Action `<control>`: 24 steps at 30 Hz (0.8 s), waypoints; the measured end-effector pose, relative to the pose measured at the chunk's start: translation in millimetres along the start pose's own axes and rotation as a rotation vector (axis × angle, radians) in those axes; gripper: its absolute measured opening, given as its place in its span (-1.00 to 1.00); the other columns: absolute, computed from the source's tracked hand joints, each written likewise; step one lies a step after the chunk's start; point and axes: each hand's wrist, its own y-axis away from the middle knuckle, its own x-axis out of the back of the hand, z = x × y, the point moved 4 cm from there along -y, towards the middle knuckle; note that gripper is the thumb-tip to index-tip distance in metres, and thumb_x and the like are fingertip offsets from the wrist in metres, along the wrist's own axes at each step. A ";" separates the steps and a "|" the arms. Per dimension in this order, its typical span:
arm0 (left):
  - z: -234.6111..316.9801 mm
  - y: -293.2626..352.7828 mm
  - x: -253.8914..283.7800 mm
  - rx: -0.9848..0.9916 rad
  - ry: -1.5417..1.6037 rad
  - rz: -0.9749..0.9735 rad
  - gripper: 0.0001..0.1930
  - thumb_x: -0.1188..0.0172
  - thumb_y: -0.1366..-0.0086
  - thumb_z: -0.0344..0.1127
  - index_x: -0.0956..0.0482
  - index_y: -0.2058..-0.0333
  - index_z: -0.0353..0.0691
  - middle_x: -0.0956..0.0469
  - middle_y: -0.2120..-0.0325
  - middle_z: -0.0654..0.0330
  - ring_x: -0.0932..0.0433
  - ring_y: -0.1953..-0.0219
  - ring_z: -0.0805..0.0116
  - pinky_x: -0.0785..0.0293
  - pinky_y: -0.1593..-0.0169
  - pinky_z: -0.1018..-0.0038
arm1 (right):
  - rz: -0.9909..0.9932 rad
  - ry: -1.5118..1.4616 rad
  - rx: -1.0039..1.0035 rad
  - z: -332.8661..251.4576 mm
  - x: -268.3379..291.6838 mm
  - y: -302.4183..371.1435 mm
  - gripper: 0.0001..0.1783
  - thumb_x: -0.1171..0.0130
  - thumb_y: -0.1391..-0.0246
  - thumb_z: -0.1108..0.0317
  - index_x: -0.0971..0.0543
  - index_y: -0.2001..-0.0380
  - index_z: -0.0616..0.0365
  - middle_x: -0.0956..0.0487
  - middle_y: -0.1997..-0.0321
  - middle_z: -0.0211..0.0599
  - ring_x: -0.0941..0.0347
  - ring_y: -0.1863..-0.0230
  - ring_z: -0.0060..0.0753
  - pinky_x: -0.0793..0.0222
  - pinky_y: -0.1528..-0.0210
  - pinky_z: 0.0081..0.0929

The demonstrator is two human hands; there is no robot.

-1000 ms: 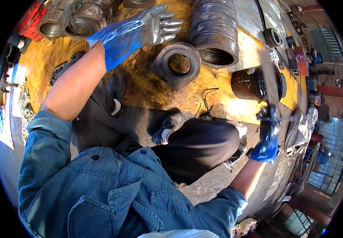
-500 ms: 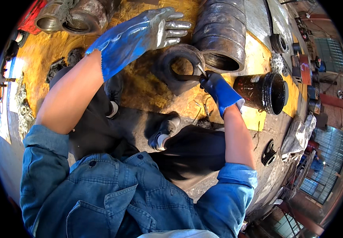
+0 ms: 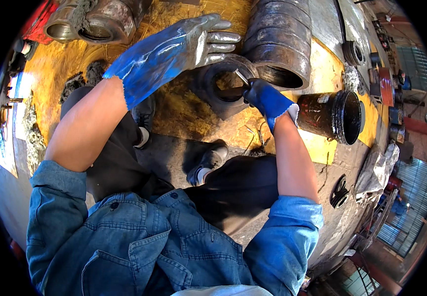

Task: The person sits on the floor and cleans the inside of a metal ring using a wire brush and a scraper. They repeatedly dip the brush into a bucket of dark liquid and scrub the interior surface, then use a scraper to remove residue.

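Observation:
My left hand [image 3: 208,42] wears a blue glove with a shiny, grey, greasy-looking palm and fingers. Its fingers stretch out over the top of a thick, dark metal ring [image 3: 218,105], holding nothing. On the right side of that ring, my right hand [image 3: 267,98], also in a blue glove, is closed around a tool with a bright metal rod [image 3: 241,77]. A flat dark bar [image 3: 231,92] reaches from beside this hand into the ring's opening; whether it belongs to the same tool I cannot tell.
A large, ribbed steel cylinder [image 3: 280,42] lies just beyond my right hand. Nearby, a stained black bucket [image 3: 317,113] lies on its side. More hollow cylinders [image 3: 110,19] stand far left, on yellow, grease-smeared sheeting [image 3: 174,116]. Thin bent wires [image 3: 258,135] lie near my foot.
My right hand has shifted slightly up and left, and the metal rod now leans further left over the ring's opening. The left hand stays outstretched, a little lower.

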 end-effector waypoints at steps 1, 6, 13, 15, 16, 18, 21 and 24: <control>-1.6 0.1 0.0 0.000 -0.005 0.001 -0.24 0.00 -0.27 0.24 -0.14 -0.28 -0.14 -0.23 -0.23 -0.02 -0.20 -0.28 0.08 -0.10 -0.34 0.18 | -0.009 0.006 0.006 -6.1 5.6 4.0 -0.67 -0.12 0.06 0.34 -0.58 0.19 0.23 -0.58 0.23 0.18 -0.53 0.16 0.15 -0.42 0.08 -0.20; -5.9 4.2 -5.3 0.010 -0.020 0.012 -0.26 -0.02 -0.28 0.21 -0.15 -0.26 -0.16 -0.24 -0.22 -0.05 -0.23 -0.26 0.07 -0.13 -0.33 0.19 | 0.068 0.158 -0.011 -14.1 15.9 4.8 -0.76 -0.09 -0.03 0.25 -0.60 0.33 0.16 -0.58 0.52 -0.26 -0.46 0.44 -0.33 -0.33 0.28 -0.41; -11.1 9.9 -3.9 0.075 0.069 0.037 -0.30 -0.04 -0.29 0.16 -0.18 -0.24 -0.18 -0.27 -0.20 -0.07 -0.28 -0.23 0.07 -0.17 -0.31 0.22 | 0.068 0.344 -0.023 -38.4 22.4 7.5 -0.57 -0.10 0.00 0.16 -0.56 0.07 0.11 -0.59 0.05 -0.03 -0.51 0.01 0.01 -0.33 -0.11 -0.31; -13.4 8.4 -0.7 0.103 0.096 0.050 -0.33 -0.05 -0.30 0.14 -0.21 -0.23 -0.16 -0.29 -0.19 -0.05 -0.29 -0.23 0.09 -0.19 -0.30 0.23 | 0.015 0.402 0.087 -30.3 12.0 -3.6 -0.58 -0.12 -0.01 0.12 -0.58 0.12 0.12 -0.60 0.07 -0.03 -0.52 0.04 0.04 -0.37 -0.06 -0.27; -14.2 8.4 2.0 0.117 0.111 0.059 -0.35 -0.05 -0.30 0.12 -0.22 -0.23 -0.15 -0.31 -0.18 -0.04 -0.30 -0.22 0.10 -0.20 -0.29 0.23 | -0.016 0.328 0.022 -24.2 10.2 -5.0 -0.60 -0.12 -0.01 0.11 -0.60 0.16 0.14 -0.60 0.08 -0.02 -0.52 0.05 0.05 -0.38 -0.03 -0.26; -13.2 7.9 5.2 0.142 0.136 0.072 -0.38 -0.05 -0.31 0.10 -0.25 -0.22 -0.13 -0.33 -0.17 -0.01 -0.31 -0.22 0.12 -0.21 -0.28 0.24 | -0.014 0.259 0.014 -14.9 3.6 -10.9 -0.62 -0.13 -0.01 0.10 -0.63 0.23 0.16 -0.60 0.12 0.01 -0.53 0.09 0.05 -0.42 0.02 -0.24; -9.5 9.4 -4.0 0.082 -0.033 0.021 -0.31 -0.01 -0.30 0.19 -0.21 -0.26 -0.12 -0.31 -0.20 0.07 -0.23 -0.27 0.11 -0.15 -0.31 0.22 | 0.150 0.264 0.236 -10.8 -22.4 -17.5 -0.61 -0.20 0.04 0.08 -0.64 0.31 0.20 -0.61 0.20 0.07 -0.55 0.15 0.05 -0.44 0.07 -0.21; -5.3 11.7 -3.4 0.012 -0.286 -0.016 -0.35 -0.12 -0.27 0.12 -0.29 -0.21 -0.14 -0.35 -0.16 0.07 -0.28 -0.24 0.12 -0.20 -0.29 0.21 | 0.240 0.130 0.260 -36.0 -18.3 -10.4 -0.55 -0.27 0.11 0.02 -0.63 0.29 0.20 -0.60 0.23 0.10 -0.54 0.16 0.07 -0.43 0.06 -0.18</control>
